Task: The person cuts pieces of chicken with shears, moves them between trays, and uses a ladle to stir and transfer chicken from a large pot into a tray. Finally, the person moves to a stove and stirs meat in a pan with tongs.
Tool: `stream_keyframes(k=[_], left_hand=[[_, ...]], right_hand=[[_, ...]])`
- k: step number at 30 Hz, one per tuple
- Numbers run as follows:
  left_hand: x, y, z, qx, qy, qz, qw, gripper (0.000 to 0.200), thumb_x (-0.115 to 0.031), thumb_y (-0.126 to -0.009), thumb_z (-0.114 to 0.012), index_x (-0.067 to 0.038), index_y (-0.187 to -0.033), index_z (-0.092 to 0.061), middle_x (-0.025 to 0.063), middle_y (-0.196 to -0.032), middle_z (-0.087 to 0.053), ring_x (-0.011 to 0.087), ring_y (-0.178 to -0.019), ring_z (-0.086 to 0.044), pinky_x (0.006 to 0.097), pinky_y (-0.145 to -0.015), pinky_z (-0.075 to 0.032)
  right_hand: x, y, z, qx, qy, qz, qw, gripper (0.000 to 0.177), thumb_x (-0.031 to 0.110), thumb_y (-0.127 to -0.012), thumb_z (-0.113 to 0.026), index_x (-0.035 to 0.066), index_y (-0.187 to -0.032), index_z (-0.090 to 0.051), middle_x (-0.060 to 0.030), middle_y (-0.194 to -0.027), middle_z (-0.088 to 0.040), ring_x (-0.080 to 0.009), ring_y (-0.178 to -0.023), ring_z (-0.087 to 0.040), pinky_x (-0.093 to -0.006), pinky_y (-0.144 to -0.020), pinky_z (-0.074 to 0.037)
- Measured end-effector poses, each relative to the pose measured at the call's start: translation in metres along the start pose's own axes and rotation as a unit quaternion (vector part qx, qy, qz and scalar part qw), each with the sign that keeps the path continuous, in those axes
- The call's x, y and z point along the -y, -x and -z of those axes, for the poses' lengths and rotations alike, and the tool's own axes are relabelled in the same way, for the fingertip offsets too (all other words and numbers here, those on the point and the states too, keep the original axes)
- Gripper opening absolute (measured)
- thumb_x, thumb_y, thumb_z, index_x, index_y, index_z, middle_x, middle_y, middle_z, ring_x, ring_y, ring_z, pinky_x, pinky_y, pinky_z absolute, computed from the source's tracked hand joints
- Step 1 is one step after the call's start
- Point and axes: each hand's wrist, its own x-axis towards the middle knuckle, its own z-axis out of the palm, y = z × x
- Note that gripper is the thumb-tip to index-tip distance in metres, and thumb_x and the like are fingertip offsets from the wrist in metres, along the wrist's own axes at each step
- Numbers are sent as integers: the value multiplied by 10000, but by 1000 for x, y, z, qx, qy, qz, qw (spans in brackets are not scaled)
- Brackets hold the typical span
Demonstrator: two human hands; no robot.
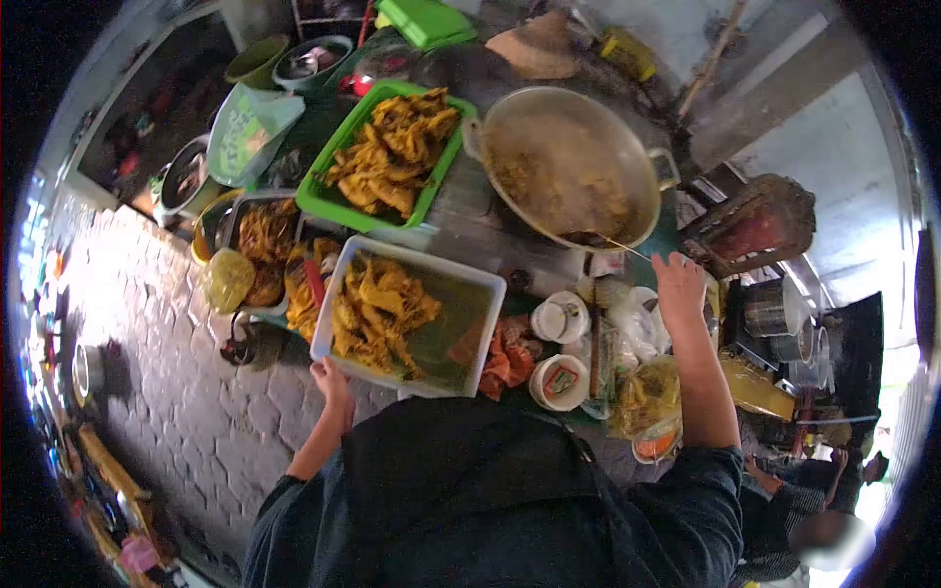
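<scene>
My left hand is closed on the near left corner of a white plastic tub. Yellow-coated chicken pieces are heaped in its left part, with yellowish liquid to the right. My right hand grips a thin-handled cooking utensil; its dark head, at the near rim of a large two-handled pan, is too small to identify. Steaming, bubbling liquid and brownish-yellow pieces fill the pan. Behind the tub, a green basket holds a pile of golden chicken pieces.
Two white pots stand right of the tub, near a plastic bag of yellow food. Trays of browned food sit at left. Metal pots are stacked at right. Another person is at lower right.
</scene>
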Motion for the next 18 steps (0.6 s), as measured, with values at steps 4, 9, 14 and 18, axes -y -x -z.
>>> stream_keyframes(k=[4, 9, 14, 18], left_hand=[[-9, 6, 0, 1, -37, 23, 999, 263, -325, -927, -481, -94, -1031, -412, 53, -871, -495, 154, -677, -516, 299, -484, -438], [-8, 6, -1, -7, -37, 16, 999, 259, -325, -931, -473, -101, -1044, -410, 47, -882, -491, 155, -687, -506, 292, -500, -435], [-11, 11, -3, 8, -10, 10, 1000, 253, -324, -932, -470, -105, -1043, -409, 39, -884, -484, 157, -700, -504, 306, -520, -441], [-4, 4, 5, 26, -12, -2, 1000, 266, -332, -932, -468, -102, -1049, -404, 36, -898, -478, 163, -721, -506, 324, -539, -446]], right_hand=[[28, -2, -23, 127, -23, 27, 991, 367, 30, -796, -537, 75, -1157, -495, -131, -1049, -536, -311, -904, -607, -381, -674, -542], [69, -13, -45, 108, -85, -40, 990, 346, 38, -823, -511, 36, -1167, -480, -147, -1107, -526, -315, -959, -588, -384, -716, -542], [96, -26, -61, 69, -156, -97, 980, 328, 91, -840, -508, 0, -1154, -487, -150, -1150, -518, -341, -1030, -548, -396, -722, -543], [91, -24, -54, 64, -145, -82, 984, 311, 100, -861, -468, 31, -1162, -502, -151, -1166, -516, -342, -1013, -552, -398, -730, -540]])
